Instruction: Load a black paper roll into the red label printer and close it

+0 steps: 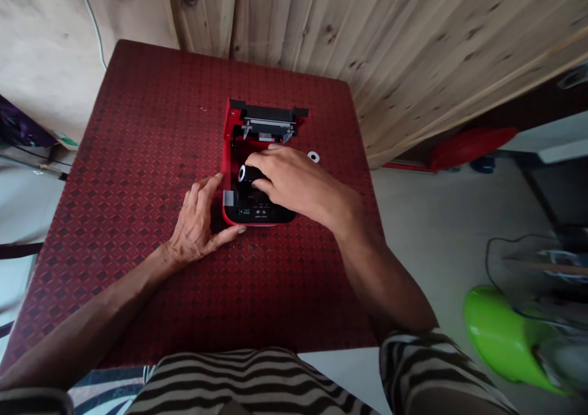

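A red and black printer-like device stands on the table with its lid raised at the far end. My right hand reaches into it from the right, fingers wrapped round a black roll with a white core. Part of that roll is hidden under the fingers. My left hand lies against the near left corner of the casing, fingers spread and thumb along the front edge. To the right of the device lies a small white ring with a dark centre.
The table has a dark red patterned cover and meets a wooden plank wall behind. At the right, a bright green rounded object and cables stand on the floor. A red round object is further back.
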The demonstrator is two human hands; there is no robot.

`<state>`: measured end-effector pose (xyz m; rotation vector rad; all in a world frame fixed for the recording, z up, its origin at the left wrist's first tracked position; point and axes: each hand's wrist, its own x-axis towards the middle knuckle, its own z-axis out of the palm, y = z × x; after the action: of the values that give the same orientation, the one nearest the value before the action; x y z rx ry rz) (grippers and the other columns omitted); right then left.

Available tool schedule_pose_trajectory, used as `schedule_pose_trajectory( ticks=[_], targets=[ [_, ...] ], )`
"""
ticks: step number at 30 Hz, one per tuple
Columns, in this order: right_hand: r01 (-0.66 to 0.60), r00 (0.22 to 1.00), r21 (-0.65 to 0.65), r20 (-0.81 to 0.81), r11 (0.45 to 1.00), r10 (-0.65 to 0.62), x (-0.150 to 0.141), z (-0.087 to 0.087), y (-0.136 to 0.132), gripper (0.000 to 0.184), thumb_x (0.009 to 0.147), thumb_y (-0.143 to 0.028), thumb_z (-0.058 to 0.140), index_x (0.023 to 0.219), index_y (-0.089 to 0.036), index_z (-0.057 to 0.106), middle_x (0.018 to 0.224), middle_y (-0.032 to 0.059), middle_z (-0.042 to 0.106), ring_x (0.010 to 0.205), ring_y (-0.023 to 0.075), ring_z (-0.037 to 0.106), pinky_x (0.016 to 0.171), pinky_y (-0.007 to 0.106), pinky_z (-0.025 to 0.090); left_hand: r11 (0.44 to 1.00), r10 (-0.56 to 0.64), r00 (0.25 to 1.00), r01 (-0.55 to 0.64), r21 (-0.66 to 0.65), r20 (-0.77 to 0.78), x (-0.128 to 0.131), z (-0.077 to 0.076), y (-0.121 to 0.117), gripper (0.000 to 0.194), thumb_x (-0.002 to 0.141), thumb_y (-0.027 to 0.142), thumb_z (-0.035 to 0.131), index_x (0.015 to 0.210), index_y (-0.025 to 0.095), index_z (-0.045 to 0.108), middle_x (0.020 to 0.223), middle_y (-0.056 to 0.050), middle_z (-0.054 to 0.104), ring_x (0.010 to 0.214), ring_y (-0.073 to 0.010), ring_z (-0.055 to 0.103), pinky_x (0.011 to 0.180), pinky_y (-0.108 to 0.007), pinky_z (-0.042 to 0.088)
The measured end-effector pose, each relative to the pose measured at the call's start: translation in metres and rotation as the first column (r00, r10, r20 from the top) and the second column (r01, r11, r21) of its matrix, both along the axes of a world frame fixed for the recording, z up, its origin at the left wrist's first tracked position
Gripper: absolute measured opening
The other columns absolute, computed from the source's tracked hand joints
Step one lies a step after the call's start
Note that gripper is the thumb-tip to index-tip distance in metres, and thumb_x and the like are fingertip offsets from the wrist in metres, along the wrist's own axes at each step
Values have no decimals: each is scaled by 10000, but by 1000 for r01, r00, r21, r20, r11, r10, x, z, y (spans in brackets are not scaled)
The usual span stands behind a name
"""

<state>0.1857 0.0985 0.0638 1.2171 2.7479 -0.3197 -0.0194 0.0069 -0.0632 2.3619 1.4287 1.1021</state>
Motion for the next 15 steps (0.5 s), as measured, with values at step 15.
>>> schedule_pose_trajectory(
  ticks=[15],
  targets=[
    [53, 998, -96, 49, 994, -49, -11, -15, 16, 295, 976, -21, 541, 1155, -98, 761, 1127, 189, 763, 1046, 282, 706, 841, 371, 486, 1000, -29, 1000, 29, 4, -2, -1, 4, 0, 947, 965, 660, 672, 1680, 194, 262, 1457, -209, 558, 1340, -350, 590, 1088, -531, 578]
  ],
)
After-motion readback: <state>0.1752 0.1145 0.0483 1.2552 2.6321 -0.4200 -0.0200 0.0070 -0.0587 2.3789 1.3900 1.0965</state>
